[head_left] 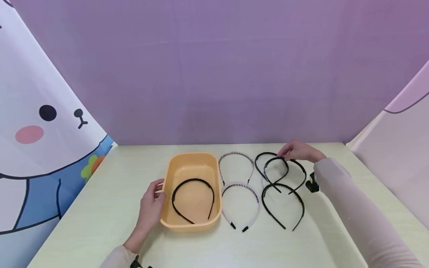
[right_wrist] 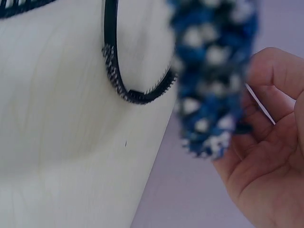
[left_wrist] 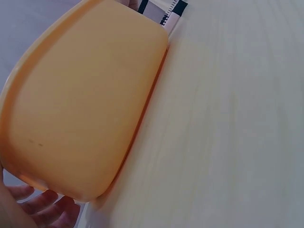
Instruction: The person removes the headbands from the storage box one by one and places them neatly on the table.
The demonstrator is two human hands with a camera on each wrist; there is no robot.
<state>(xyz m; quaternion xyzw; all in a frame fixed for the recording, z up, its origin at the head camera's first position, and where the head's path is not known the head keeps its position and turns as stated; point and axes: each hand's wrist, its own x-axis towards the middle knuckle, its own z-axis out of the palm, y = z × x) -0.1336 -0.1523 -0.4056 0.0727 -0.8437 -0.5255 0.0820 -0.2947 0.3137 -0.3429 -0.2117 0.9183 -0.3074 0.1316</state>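
My left hand (head_left: 152, 204) grips the left rim of a yellow-orange plastic basin (head_left: 191, 227), its fingers showing along the basin's outer wall in the left wrist view. Inside the basin lies one black toothed headband (head_left: 194, 180). At the back right of the table, my right hand (head_left: 299, 151) pinches a dark headband (head_left: 264, 172) by its top. Up close in the right wrist view, that headband's band looks covered in blue and white beads (right_wrist: 209, 71), blurred. Behind it are a black headband (head_left: 258, 159) and another dark headband (head_left: 304, 173), partly overlapped.
Between basin and right hand lie a white spiky headband (head_left: 236, 153) and a lilac headband (head_left: 258, 208) in front of it. A black headband (head_left: 264, 203) lies nearest me on the right. A purple cloth wall (head_left: 214, 74) borders the table's (head_left: 241, 249) back edge.
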